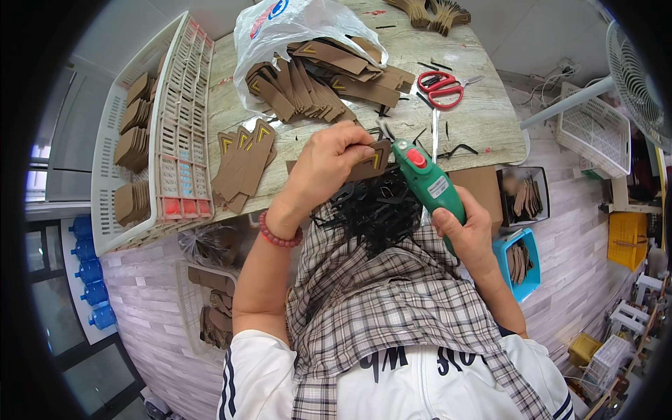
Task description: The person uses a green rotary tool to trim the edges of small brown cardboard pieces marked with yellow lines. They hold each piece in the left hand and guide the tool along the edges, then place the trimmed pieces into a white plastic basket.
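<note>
My left hand (327,164) is closed, pinching a brown flat piece with a yellow chevron (374,163) at the table's near edge. My right hand (467,232) is wrapped round the green body of a handheld electric cutter (435,183) with a red button. The cutter's metal tip lies beside the far end of the piece; I cannot tell whether they touch. Below them, a tangle of black trimmings (378,210) rests on my checked apron (378,294). To the left of my left hand, several similar chevron pieces (245,164) lie fanned out on the table.
A white plastic bag (276,28) spills a heap of brown pieces (304,87) onto the table (483,140). Red-handled scissors (439,89) lie at right among black scraps. A white crate (183,126) stands left, a blue bin (537,262) low at right, a fan (633,73) far right.
</note>
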Demonstrator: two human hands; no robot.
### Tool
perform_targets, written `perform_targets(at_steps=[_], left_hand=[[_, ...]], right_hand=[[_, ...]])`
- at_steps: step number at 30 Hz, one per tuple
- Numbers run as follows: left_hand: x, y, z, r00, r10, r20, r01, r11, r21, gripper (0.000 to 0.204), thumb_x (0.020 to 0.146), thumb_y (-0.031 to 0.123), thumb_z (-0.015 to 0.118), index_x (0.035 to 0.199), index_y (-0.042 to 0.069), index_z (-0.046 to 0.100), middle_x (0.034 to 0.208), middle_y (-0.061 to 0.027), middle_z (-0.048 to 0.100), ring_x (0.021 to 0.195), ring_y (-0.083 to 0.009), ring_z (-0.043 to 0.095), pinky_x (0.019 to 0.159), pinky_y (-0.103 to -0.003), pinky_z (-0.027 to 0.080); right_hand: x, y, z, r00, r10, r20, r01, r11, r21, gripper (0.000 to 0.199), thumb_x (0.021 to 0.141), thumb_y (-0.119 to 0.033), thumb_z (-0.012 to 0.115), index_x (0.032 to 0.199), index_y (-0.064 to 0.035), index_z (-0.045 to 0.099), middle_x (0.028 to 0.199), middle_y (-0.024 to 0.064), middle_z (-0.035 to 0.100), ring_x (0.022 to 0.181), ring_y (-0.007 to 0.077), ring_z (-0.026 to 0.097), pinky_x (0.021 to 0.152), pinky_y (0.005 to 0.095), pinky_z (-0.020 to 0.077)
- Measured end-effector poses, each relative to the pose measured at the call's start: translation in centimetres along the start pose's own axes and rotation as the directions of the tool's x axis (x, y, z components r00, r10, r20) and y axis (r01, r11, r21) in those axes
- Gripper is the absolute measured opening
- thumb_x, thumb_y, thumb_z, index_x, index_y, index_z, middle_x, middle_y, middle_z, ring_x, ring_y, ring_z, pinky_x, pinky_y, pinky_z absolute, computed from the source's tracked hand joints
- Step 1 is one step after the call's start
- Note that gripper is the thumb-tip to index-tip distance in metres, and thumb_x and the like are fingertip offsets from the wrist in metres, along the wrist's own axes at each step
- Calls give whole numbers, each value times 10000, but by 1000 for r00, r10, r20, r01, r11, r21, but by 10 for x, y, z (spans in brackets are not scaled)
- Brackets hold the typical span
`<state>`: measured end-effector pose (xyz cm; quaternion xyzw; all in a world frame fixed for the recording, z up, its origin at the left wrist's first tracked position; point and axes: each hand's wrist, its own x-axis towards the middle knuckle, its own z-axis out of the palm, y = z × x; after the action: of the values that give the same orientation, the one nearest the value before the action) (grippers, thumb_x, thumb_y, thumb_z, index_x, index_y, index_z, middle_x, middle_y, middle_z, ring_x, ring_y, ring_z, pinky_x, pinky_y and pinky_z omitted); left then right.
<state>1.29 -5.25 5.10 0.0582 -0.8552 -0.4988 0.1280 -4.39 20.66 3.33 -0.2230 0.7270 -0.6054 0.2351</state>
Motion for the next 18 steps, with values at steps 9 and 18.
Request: perform_targets(at_steps=[9,18], left_hand=[[-15,-56,-8,750,-516,-414,-175,449,-876,94,894,49,519,934,-35,533,898,-175,651,800,-306,672,736,-424,588],[-27,-27,55,898,-427,108,103,-34,-994,127,908,122,610,1016,58,598,871,-55,648,773,-170,613,696,-316,489]], right_hand=[[-3,-1,2,999,17,-37,-16,999,36,403,865,-280,707,1126,6,594,695,-27,558,587,28,470,524,198,395],[-9,6,4,997,46,-63,-47,999,-21,408,861,-284,709,1122,10,599,748,2,604,674,62,517,614,228,440]])
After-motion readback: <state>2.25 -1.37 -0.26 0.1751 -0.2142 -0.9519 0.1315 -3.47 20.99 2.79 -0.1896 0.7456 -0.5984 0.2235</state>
